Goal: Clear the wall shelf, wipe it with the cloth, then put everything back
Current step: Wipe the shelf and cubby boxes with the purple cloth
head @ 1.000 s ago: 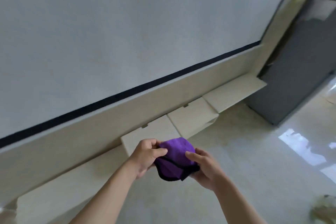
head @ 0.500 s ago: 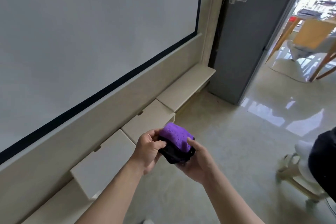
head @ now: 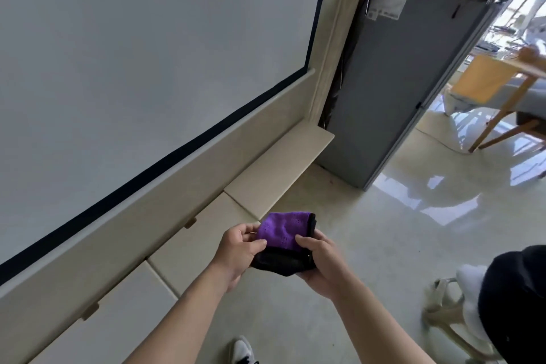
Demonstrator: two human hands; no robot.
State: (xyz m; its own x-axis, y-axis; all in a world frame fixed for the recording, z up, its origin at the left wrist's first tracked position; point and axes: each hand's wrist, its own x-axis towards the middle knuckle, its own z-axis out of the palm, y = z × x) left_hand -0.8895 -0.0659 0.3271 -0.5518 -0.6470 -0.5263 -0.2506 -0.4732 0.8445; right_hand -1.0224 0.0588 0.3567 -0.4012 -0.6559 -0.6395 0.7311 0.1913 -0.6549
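Note:
A folded purple cloth (head: 283,230) with a black edge is held in front of me by both hands. My left hand (head: 239,251) pinches its left side with thumb and fingers. My right hand (head: 320,263) cups it from below and the right, thumb on top. Below the large white screen (head: 133,53) a low beige shelf (head: 280,174) runs along the wall, with nothing on the part I can see.
A grey fridge (head: 399,83) with yellow cloths on top stands at the shelf's right end. A wooden chair (head: 502,97) is at the far right. A person in black (head: 520,304) sits on a stool at lower right. My shoe (head: 242,350) shows on the glossy floor.
The view has swung to the right, bringing the fridge and chair into sight. The cloth, balled up before, now lies flatter and folded between my hands.

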